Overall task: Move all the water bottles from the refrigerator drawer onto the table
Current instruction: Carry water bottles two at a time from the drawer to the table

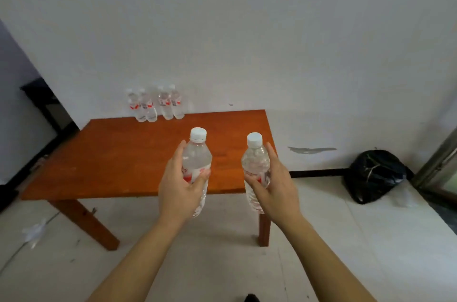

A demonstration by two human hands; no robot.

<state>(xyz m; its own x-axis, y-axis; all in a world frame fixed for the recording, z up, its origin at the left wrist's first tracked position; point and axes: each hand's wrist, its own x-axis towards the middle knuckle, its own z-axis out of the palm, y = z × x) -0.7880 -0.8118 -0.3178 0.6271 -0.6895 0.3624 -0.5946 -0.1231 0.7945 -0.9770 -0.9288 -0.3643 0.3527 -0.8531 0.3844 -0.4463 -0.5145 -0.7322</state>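
In the head view, the left hand [179, 185] grips a clear plastic water bottle with a white screw cap [199, 155] round its red-and-white label. The thumb lies across the front of the label, the fingers curl round the far side, and the cap stands clear above the hand. The bottle is held nearly upright.

The right hand [275, 188] grips a second clear white-capped water bottle [254, 163] in the same way, with the thumb across the lower label and the fingers up along the bottle's right side. Its base shows below the thumb. The two held bottles are side by side and apart, both in the air.

Beyond the hands stands a reddish-brown rectangular wooden table [118, 160]. The left hand's bottle is seen against the table top, and the right hand's bottle is at its near right corner. Further ahead and left of the left hand, four clear white-capped water bottles [155, 106] stand upright in a close row at the table's far edge, against the white wall [247, 29].

Well to the right of the right hand, a crumpled black plastic bag [374, 175] sits on the pale floor [222, 264] by the wall. Low and to the left of the left forearm lies a small white object [34, 230], too blurred to identify.
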